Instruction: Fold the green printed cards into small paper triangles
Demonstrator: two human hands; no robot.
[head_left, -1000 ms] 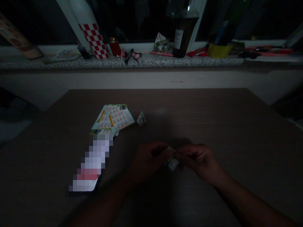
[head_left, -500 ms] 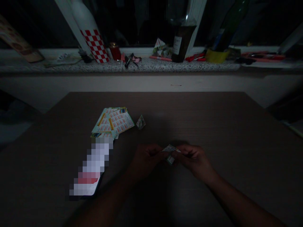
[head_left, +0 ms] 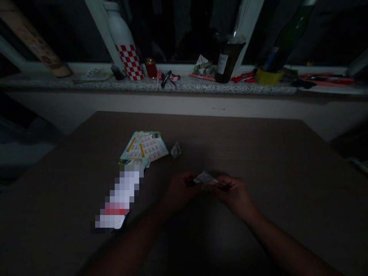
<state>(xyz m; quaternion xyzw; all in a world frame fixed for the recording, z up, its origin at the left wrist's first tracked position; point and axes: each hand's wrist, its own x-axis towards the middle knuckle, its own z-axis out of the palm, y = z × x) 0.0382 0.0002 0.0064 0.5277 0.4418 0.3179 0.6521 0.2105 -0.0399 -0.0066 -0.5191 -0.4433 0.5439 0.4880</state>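
Observation:
Between my two hands is a small folded piece of printed paper (head_left: pixel 206 178), held just above the dark table (head_left: pixel 258 153). My left hand (head_left: pixel 181 191) pinches its left side, and my right hand (head_left: pixel 234 191) grips the right side; the thumbs meet at its near edge. The fingers behind the paper are partly hidden. Beyond my left hand stands a small folded paper piece (head_left: pixel 176 150), pointed at the top. To its left lies a fanned stack of printed paper slips (head_left: pixel 149 147), with yellow bands and red print.
A phone (head_left: pixel 122 199) with a blurred-out screen lies left of my left forearm, touching the slips. Along the granite windowsill (head_left: pixel 184 85) stand a red-and-white checked bottle (head_left: pixel 130 57), a dark cup (head_left: pixel 227 61), a green bottle (head_left: pixel 290 38) in a yellow holder, and pens.
The view has shifted, so the table and sill things appear further right. The folded paper now shows more of its upper face, and the thumbs have moved to its near edge.

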